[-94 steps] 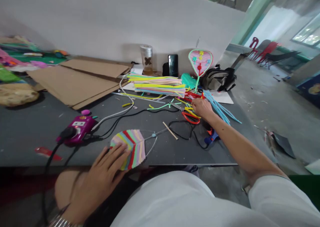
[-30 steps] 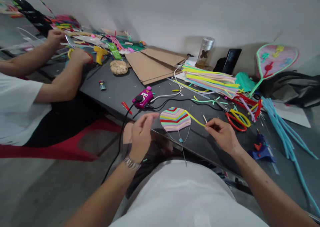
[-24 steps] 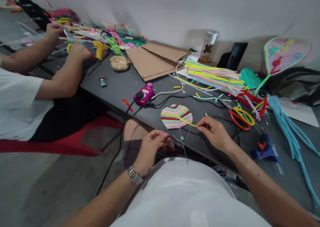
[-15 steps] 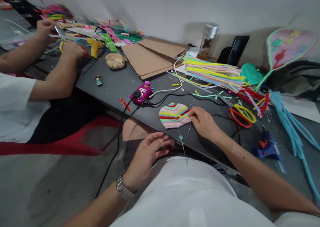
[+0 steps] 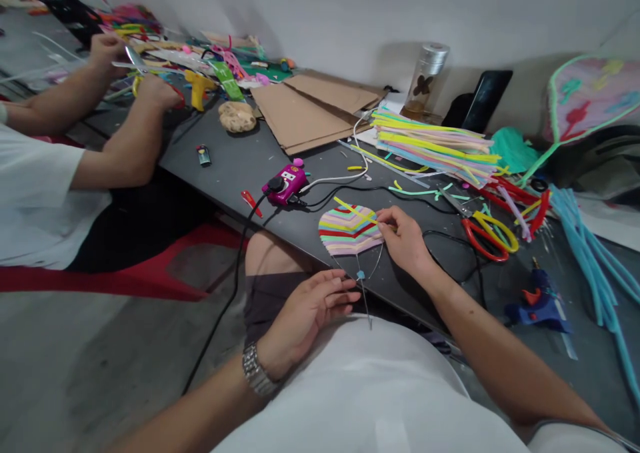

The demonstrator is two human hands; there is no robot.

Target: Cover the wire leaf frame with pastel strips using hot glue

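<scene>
A small wire-framed fan (image 5: 345, 232) covered in striped pastel pipe cleaners lies at the near edge of the dark table (image 5: 240, 166). My right hand (image 5: 406, 241) pinches a yellow pipe cleaner (image 5: 356, 211) that lies slanted across the fan's top. My left hand (image 5: 313, 308) hovers over my lap by the fan's wire handle (image 5: 364, 293), fingers loosely curled and reaching towards the handle; whether they touch it I cannot tell.
A purple power strip (image 5: 286, 184) with black cables, red-yellow scissors (image 5: 490, 236), a blue glue gun (image 5: 539, 303), a stack of pipe cleaners (image 5: 435, 148), cardboard sheets (image 5: 310, 110) and a finished pink fan (image 5: 585, 100) crowd the table. Another person's hands (image 5: 145, 86) work at the far left.
My right hand has drawn the yellow pipe cleaner leftward onto the fan's face. My left hand dropped from near the fan to my lap by the wire handle.
</scene>
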